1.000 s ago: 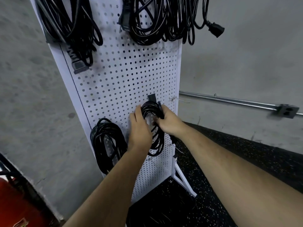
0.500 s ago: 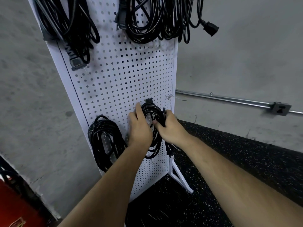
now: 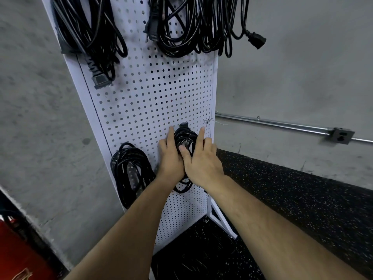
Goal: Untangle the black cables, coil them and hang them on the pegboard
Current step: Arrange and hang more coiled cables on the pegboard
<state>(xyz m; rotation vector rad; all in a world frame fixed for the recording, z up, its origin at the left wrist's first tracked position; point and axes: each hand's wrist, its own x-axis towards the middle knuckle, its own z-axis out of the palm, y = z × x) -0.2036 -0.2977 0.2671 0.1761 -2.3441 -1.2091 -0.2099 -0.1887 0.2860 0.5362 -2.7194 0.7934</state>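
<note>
One white pegboard [image 3: 141,98] stands upright. Near its top hang a left cable bundle [image 3: 90,33] and a right cable bundle [image 3: 191,27]; a large coil [image 3: 129,168] hangs lower left. At mid-board a small coil [image 3: 184,138] hangs from a black hook [image 3: 184,124]. The left hand [image 3: 169,160] lies flat against the small coil's left side, fingers straight. The right hand [image 3: 203,164] pinches it, thumb in front.

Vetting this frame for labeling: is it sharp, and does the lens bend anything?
Head view: the wide-angle lens makes the pegboard taper downward; light is flat and dim, no harsh glare; left hand, right hand and the coil between them look slightly soft.
</note>
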